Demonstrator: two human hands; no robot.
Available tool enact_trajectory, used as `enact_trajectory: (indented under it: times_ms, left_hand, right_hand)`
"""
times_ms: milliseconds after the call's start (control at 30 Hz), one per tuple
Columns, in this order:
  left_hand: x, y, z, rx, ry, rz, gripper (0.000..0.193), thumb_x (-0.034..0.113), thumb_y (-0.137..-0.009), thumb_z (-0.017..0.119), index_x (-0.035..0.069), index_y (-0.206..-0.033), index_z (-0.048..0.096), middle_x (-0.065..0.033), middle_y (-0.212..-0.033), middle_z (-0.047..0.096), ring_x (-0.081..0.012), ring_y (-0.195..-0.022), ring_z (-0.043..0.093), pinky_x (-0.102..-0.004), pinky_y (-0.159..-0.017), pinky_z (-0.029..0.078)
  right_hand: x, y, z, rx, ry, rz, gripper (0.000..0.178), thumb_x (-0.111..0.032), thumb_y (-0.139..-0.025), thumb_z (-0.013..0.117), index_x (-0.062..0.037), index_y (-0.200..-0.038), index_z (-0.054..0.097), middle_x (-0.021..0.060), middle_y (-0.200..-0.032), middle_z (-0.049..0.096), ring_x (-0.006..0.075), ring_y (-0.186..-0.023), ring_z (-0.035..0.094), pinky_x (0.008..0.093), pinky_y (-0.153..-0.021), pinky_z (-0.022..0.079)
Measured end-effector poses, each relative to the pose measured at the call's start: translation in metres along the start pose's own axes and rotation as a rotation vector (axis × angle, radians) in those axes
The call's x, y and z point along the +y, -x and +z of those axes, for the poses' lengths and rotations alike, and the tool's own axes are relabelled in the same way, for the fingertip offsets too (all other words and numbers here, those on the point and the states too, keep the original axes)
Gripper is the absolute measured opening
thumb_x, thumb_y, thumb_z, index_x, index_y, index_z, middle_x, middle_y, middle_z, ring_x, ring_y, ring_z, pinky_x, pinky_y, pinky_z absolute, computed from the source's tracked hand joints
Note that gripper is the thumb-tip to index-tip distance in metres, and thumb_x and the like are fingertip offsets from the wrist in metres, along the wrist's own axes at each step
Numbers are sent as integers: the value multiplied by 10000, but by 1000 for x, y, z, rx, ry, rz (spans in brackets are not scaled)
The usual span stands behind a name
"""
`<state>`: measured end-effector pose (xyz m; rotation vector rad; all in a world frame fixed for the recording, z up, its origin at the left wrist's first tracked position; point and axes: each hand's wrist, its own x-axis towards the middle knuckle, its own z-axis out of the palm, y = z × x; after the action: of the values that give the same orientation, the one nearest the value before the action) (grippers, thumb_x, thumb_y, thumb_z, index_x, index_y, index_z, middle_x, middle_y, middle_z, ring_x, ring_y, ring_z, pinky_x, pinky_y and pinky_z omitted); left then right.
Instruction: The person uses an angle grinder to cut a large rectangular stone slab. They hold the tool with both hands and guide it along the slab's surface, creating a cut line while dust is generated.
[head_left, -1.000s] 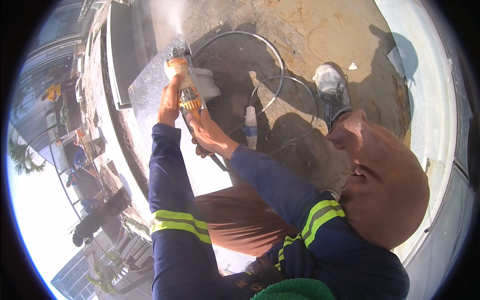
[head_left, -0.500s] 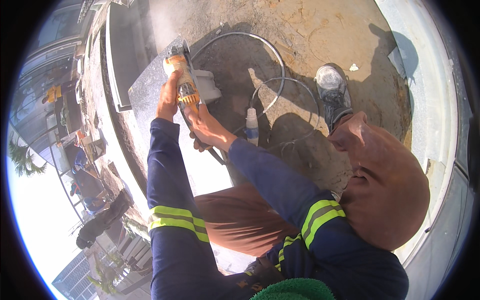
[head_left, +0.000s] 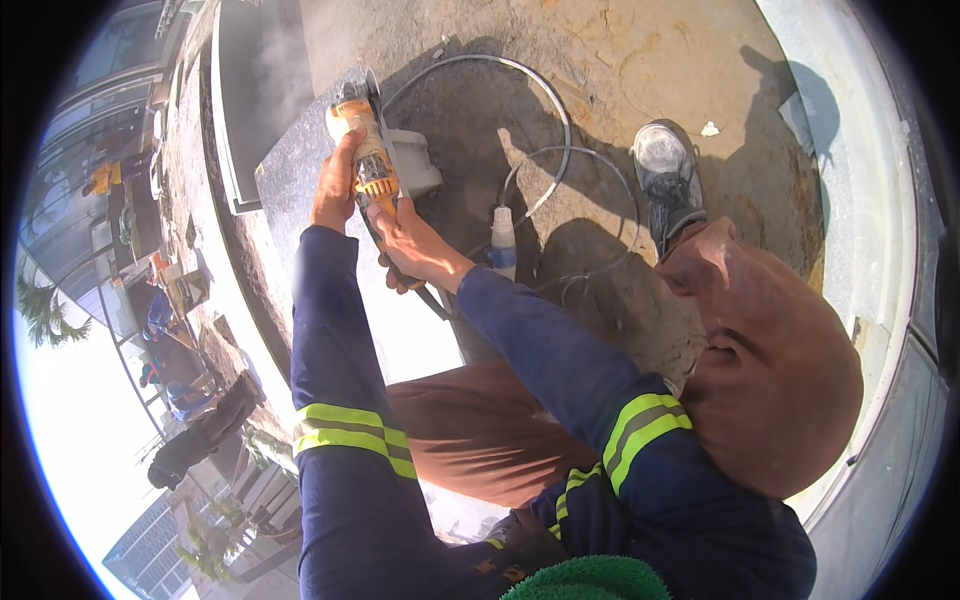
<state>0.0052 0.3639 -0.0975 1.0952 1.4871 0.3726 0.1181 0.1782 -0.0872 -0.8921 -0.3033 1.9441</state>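
An orange and black angle grinder (head_left: pixel 372 158) is held in both my hands over the far end of a grey speckled slab (head_left: pixel 290 178). My left hand (head_left: pixel 337 182) wraps round the grinder's body near its head. Further back, my right hand (head_left: pixel 415 248) is closed round the rear handle, where a dark cord comes out. The thin disc (head_left: pixel 373 88) stands on edge at the slab's far right edge; whether it cuts into the slab I cannot tell. Pale dust drifts beyond it.
A grey cable (head_left: pixel 560 100) loops on the dusty ground, right of the slab. A white and blue bottle (head_left: pixel 502 245) stands near it, and a pale block (head_left: pixel 412 160) lies beside the slab. My dusty shoe (head_left: pixel 662 150) is planted at right. Several people are far left.
The grinder and both hands have shifted very slightly toward the far side. Dust now drifts more to the left, over the dark panel. My grip is the same.
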Motion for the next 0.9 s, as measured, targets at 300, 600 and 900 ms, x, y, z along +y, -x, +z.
enact_trajectory:
  times_ms: [300,600,900]
  left_hand:
    - [4,5,4,5,-32,-18,693,449,-949,733,-108,-1336,588,-180,-1126,718,-257,-923,728,-387,-818,599]
    - [17,20,16,-5,-79,-40,677,440,-956,706,-111,-1330,584,-177,-1100,712,-253,-905,723,-380,-791,591]
    - [18,20,16,3,-72,-52,683,445,-947,719,-104,-1332,592,-170,-1123,707,-249,-946,719,-376,-827,584]
  right_hand:
    - [-3,6,1,-9,-7,6,643,-551,-1107,391,36,-1320,235,132,-802,589,205,-490,648,348,-391,565]
    - [-8,14,4,2,-45,39,635,-578,-1104,396,-1,-1325,252,116,-812,583,190,-492,633,342,-400,543]
    - [-11,16,4,10,-50,44,608,-566,-1110,396,-10,-1312,257,110,-810,578,183,-483,621,333,-397,527]
